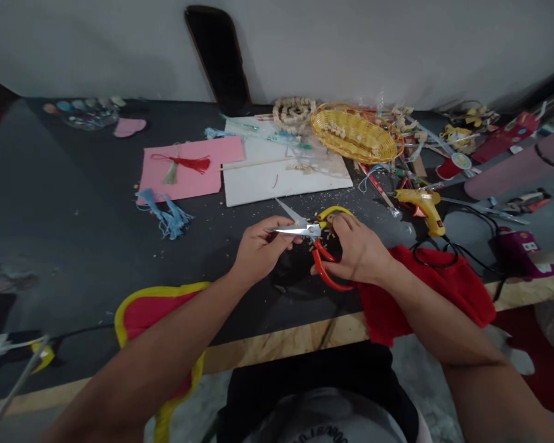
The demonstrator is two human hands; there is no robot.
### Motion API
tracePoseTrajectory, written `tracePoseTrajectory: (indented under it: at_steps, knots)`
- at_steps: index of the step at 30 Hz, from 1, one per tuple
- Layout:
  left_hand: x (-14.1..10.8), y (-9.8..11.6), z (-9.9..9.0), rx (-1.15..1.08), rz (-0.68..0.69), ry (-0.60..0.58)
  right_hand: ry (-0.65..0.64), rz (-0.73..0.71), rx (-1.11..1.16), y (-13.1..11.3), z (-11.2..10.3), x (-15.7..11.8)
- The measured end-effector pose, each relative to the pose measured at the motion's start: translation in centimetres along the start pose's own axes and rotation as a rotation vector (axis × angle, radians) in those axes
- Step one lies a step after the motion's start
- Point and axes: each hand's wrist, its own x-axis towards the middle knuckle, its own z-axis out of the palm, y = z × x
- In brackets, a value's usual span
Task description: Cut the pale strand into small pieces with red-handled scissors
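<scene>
My right hand point(357, 251) is wrapped round the handles of a pair of scissors point(310, 230), one handle yellow and one red. Their blades are spread apart and point left. My left hand point(264, 249) is closed, its fingertips pinched beside and behind the blades; what sits in the pinch is too small to make out. Short beige bits lie scattered on the dark table point(194, 271) around the scissors' pivot.
Beyond my hands lie a white board point(253, 189), pink paper point(184, 186) with tassels, and blue tassels point(170, 216). A yellow basket point(373, 144) stands behind. To the right are a yellow glue gun point(422, 206), its cord, a red cloth point(447, 286) and a phone point(219, 58) leaning at the wall.
</scene>
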Motion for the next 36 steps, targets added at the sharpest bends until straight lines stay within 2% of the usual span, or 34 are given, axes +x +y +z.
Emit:
tracePoseTrajectory:
  at_steps: [11, 19, 29, 36]
  knots:
    - [0.18, 0.37, 0.20, -0.032, -0.006, 0.000, -0.071, 0.031, 0.010, -0.36, -0.15, -0.10]
    - [0.17, 0.86, 0.34, -0.023, -0.016, 0.044, -0.109, 0.068, 0.035, -0.81, -0.60, -0.18]
    - [-0.03, 0.11, 0.05, 0.031, -0.001, -0.009, -0.021, -0.010, 0.011, -0.03, -0.26, -0.04]
    - [0.13, 0.59, 0.16, 0.008, -0.019, -0.016, -0.079, 0.015, 0.041, 0.04, -0.09, -0.05]
